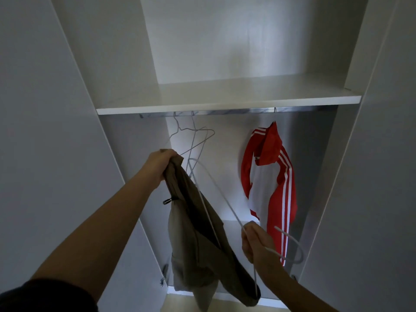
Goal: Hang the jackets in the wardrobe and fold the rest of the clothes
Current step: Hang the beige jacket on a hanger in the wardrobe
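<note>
The wardrobe stands open, a white shelf across it and the rail just beneath. A red and white jacket already hangs from the rail on the right; empty wire hangers dangle at the left. A tan jacket droops from the left hand, which bunches its top edge. The right hand is closed round a white wire hanger near its hook, one arm down inside the jacket. This looks like the threading step; next, seat the other shoulder, then lift the hook to the rail
</note>
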The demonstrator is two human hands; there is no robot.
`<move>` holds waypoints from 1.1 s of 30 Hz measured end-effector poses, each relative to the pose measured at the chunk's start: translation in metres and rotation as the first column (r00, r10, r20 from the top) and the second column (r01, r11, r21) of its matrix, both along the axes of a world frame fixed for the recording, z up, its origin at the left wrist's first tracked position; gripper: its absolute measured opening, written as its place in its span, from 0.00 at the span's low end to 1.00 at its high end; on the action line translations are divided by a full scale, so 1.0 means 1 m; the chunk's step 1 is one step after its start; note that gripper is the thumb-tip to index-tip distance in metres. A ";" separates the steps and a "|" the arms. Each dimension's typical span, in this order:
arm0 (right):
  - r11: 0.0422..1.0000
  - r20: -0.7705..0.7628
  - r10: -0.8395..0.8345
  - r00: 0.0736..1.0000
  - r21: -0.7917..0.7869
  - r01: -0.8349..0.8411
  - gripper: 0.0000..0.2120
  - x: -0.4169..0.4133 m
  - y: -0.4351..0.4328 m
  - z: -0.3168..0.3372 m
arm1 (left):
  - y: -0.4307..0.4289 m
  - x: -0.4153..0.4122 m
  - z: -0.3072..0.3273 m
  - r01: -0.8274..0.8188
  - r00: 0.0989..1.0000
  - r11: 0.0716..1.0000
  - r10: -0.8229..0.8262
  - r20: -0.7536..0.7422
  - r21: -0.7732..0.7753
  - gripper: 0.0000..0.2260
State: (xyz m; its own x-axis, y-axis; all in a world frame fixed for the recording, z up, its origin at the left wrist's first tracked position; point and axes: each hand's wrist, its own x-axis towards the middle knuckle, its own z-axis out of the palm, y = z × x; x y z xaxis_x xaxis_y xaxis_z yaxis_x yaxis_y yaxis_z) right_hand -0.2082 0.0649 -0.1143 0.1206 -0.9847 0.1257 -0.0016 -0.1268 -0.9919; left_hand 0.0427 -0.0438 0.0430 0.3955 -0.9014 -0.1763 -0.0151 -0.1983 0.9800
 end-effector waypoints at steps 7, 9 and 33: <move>0.960 0.528 -0.144 0.837 -0.130 0.247 0.15 0.017 -0.018 0.068 | -0.003 -0.009 -0.002 0.019 1.000 0.999 -0.019 -0.022 -0.037 0.05; 0.943 0.594 -0.159 0.788 -0.145 0.300 0.16 0.028 -0.020 0.086 | -0.006 -0.013 0.006 0.030 0.999 0.997 -0.032 -0.035 -0.072 0.08; 0.898 -0.074 0.314 0.946 0.347 -0.271 0.17 0.005 -0.020 0.014 | -0.007 0.044 -0.016 -0.096 0.897 0.995 0.101 0.429 -0.033 0.07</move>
